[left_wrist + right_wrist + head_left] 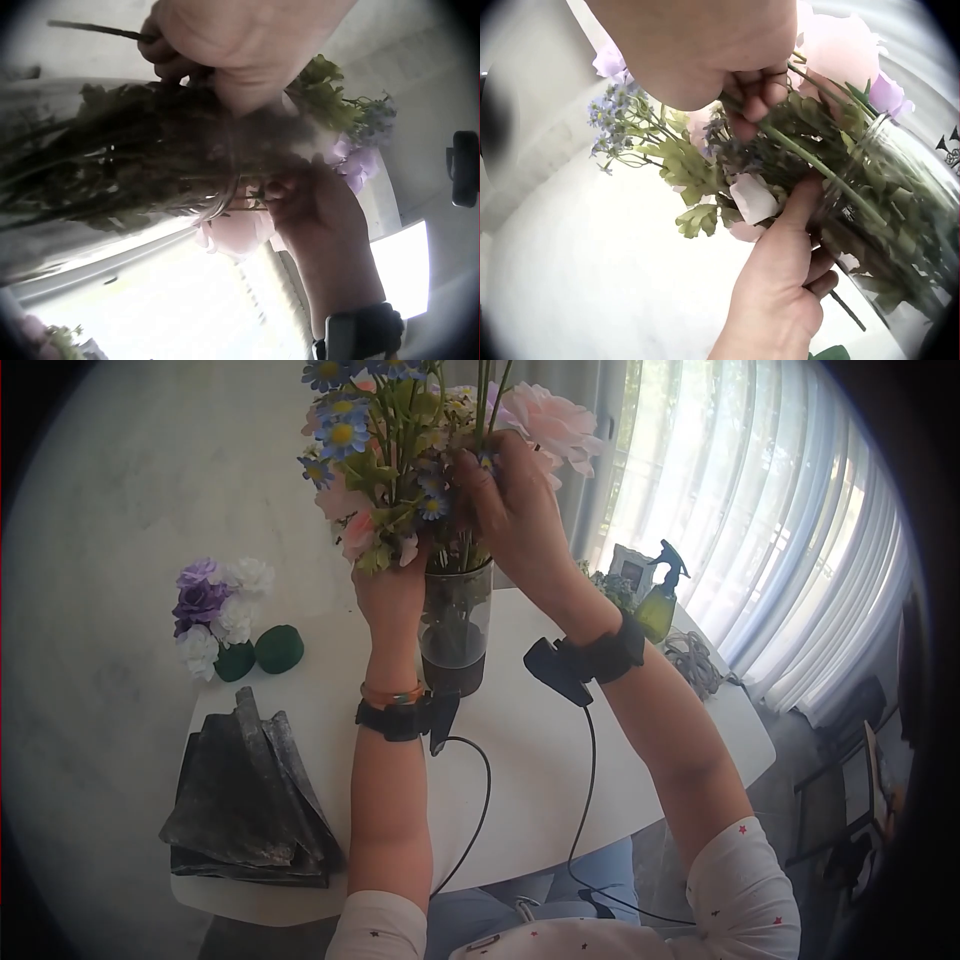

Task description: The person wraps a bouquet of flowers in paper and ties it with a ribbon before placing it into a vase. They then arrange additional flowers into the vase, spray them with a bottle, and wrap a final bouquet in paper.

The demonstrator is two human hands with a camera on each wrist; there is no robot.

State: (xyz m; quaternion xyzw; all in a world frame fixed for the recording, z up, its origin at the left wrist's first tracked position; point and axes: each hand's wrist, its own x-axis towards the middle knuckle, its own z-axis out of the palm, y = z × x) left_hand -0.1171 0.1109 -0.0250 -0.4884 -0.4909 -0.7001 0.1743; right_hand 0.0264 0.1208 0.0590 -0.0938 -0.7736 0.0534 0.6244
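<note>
A clear glass vase (457, 622) stands on the table, filled with artificial flowers whose leafy stems run down inside it. Blue daisies (342, 435) and a large pink flower (548, 422) rise above its mouth. My left hand (392, 600) is at the vase's left rim, fingers curled round a dark stem (847, 309) whose cut end pokes out beside the glass. On the other side, my right hand (525, 520) reaches among the blooms. Its curled fingers pinch a green stem (799, 148) that slants into the vase mouth.
Purple and white flowers (205, 600) with green foam pieces (278, 650) lie at the table's left. Nearer is a stack of dark, crumpled sheets (235, 790). A green spray bottle (657, 605), a small frame (632, 568) and a coiled cord (692, 660) stand right, near the curtain.
</note>
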